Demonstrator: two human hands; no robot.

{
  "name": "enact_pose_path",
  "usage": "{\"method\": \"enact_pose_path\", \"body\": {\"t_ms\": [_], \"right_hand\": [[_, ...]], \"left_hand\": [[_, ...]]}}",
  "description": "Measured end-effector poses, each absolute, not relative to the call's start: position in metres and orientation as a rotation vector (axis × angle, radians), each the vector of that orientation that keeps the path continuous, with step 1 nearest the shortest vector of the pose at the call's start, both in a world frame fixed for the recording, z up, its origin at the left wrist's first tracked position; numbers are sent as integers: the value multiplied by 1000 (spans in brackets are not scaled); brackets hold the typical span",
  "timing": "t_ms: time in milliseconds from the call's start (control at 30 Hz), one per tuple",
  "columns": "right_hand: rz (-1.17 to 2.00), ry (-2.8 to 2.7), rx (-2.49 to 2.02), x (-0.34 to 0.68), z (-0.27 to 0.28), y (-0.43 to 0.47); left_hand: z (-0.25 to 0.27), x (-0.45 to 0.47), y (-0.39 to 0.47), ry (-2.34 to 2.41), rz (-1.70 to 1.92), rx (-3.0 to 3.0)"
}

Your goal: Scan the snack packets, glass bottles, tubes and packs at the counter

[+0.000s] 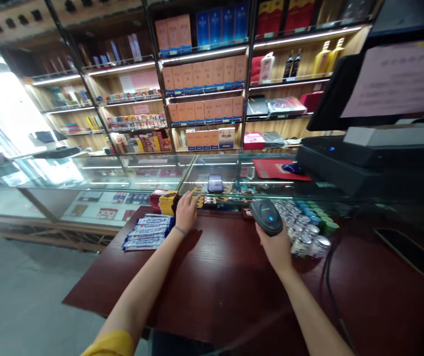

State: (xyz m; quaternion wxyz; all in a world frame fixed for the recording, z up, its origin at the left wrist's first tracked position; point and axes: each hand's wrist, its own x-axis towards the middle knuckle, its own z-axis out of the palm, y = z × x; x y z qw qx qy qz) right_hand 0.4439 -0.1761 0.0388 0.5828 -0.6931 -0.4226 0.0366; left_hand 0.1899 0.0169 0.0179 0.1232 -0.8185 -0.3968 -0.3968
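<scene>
My right hand point(275, 244) is wrapped round the grip of a dark barcode scanner point(267, 217), which has a small blue light on top. The scanner is raised beside rows of small cans point(303, 242) on the dark red table. My left hand point(187, 212) is stretched forward with its fingers apart, beside a stack of yellow and red packets point(163, 201). Whether its fingertips touch anything there I cannot tell. Just left of that wrist lie several blue and white wrapped packets point(148, 232) in a row.
A glass display counter point(141, 173) runs behind the table point(212, 277), with a phone point(215, 183) and a red mouse pad point(271, 168) on it. At the right are a monitor point(326, 94), a cable point(326, 272) and a dark flat device point(412, 252). Stocked shelves line the wall.
</scene>
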Motion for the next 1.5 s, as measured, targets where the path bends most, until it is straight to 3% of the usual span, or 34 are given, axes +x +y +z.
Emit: {"method": "enact_pose_path", "body": {"t_ms": [200,500,933,1167,1333,1500], "right_hand": [[93,-1160,-1692,420,29,-168],[54,-1412,-1776,395,19,-158],[30,-1510,-1785,392,12,-159],[23,-1446,-1778,394,16,-162],[-33,-1421,-1769,395,16,-168],[-90,-1471,-1799,402,14,-174]], "left_hand": [[18,127,20,-1422,-1151,-2294],[7,104,30,-1557,-1041,-2242],[12,94,19,-1553,-1291,-2180],[30,128,-6,-1258,-2059,-2180],[32,192,-25,-1503,-2942,-1910],[2,234,-48,-1749,-3704,-1571]]}}
